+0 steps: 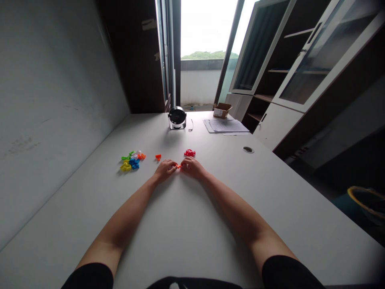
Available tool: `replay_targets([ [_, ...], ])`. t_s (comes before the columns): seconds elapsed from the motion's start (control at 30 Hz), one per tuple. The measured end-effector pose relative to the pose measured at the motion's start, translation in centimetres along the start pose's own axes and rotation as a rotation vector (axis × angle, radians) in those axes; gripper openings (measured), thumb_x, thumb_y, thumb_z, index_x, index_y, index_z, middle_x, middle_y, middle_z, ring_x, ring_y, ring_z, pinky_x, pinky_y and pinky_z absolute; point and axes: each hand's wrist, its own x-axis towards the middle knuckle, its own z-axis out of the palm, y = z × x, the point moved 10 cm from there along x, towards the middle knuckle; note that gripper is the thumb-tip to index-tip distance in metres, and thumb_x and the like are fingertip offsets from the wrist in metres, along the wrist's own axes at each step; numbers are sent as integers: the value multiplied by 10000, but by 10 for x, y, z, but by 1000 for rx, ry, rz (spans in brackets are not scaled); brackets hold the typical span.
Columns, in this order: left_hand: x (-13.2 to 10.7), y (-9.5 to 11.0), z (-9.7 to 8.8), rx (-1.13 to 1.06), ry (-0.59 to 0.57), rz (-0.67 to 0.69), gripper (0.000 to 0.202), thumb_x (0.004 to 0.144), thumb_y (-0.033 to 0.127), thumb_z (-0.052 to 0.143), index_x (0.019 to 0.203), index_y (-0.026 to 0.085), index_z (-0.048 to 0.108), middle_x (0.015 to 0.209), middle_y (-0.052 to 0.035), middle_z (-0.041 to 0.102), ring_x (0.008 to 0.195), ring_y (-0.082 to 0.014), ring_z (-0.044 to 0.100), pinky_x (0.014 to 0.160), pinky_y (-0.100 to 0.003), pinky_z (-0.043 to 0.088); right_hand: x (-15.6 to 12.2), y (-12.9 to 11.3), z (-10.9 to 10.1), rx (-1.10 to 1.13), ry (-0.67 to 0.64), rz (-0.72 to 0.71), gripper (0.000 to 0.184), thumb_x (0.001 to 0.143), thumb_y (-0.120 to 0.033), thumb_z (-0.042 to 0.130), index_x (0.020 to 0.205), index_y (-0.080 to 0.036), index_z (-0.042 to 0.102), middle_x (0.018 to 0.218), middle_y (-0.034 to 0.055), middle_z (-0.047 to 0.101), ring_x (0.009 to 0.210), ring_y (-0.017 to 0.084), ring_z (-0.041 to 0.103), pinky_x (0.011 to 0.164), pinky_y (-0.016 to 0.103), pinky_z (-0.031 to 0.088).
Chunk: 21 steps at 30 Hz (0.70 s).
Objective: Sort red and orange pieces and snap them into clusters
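Note:
Between my fingertips, low over the white table (192,224), is a small orange plastic piece (178,166). My left hand (165,169) pinches it from the left, and my right hand (192,167) grips it from the right. The fingers cover much of it, so its full shape is hidden. Just beyond my right hand lies a red plastic piece or small cluster (189,153). Another orange piece (158,157) rests to the left, a little past my left hand. Farther left is a loose pile of green, white, orange, blue and yellow pieces (134,163).
At the table's far side stands a round black device on a stand (177,117), with a thin bent item (191,125) beside it. Papers (228,125) and an open cardboard box (221,110) are at the back right. A cable hole (248,149) sits near the right edge.

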Motion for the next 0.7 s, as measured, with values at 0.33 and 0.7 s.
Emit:
replay_targets([
  [0.33, 0, 2, -1, -5, -13, -10, 226, 902, 342, 568, 1009, 225, 729, 973, -58, 684, 934, -206, 614, 844, -319, 484, 0, 1, 1, 8, -15, -6, 64, 847, -227, 688, 902, -220, 720, 924, 57, 655, 902, 206, 585, 816, 352, 494],
  [0.7, 0, 2, 0, 3, -15, 2, 221, 904, 326, 563, 1007, 222, 728, 982, -59, 685, 956, -207, 613, 854, -322, 482, 0, -1, 0, 0, -10, 1, 9, 837, -212, 693, 832, -205, 695, 877, 48, 642, 870, 195, 570, 791, 316, 469],
])
